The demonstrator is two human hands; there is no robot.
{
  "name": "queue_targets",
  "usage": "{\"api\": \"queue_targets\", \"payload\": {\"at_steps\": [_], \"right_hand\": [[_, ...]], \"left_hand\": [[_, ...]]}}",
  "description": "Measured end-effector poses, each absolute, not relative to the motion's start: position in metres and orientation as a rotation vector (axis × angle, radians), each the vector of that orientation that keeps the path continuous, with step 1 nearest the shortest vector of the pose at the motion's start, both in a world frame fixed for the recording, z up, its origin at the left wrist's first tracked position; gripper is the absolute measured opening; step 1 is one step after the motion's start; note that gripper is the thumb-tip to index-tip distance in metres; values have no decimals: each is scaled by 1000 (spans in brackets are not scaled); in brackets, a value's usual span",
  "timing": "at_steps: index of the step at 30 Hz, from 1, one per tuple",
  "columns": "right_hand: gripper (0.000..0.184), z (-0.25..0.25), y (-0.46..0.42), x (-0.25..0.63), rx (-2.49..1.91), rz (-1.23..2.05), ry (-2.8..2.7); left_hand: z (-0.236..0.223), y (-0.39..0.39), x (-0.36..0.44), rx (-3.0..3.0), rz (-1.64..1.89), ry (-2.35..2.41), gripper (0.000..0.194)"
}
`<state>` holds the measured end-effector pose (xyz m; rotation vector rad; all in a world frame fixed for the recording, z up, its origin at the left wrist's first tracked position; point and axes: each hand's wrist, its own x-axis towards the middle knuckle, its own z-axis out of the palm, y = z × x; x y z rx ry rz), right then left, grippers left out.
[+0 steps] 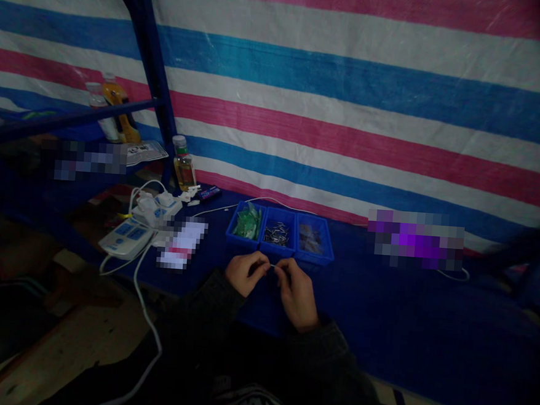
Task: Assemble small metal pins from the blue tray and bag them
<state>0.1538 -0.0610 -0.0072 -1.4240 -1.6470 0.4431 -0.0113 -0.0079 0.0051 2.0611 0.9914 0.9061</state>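
Observation:
My left hand (247, 273) and my right hand (297, 294) meet just in front of three joined blue bins. Thumb and fingers of each pinch one end of a small thin metal piece (272, 265), whose kind is too small to make out. The left bin (228, 240) holds green plastic bags (249, 222). Loose thin metal pieces (276, 234) lie in the middle bin (278, 250). In the right bin (325, 256) are brownish pieces in clear plastic (309, 238).
A white power strip (126, 239) with plugs and cables lies on the blue table (382, 321) at left, beside a blurred phone (182, 244). Behind it stands a bottle (184, 164). A blurred purple item (415, 239) is at right. Striped sheeting (350, 109) hangs behind.

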Motion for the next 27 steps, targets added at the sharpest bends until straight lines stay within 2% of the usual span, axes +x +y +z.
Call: {"api": "queue_targets", "payload": {"at_steps": [8,18,27], "right_hand": [[23,-5,-62,155,-1456,382,-1603],[14,-5,-61,154,-1401,402,-1496],[19,-2,-63,155,-1395,430,-1577]], "left_hand": [[8,-8,-11,2074,927,971,17],[5,-5,-14,2023,968,1021,18],[8,-8,-14,2031,908,945,19]]}}
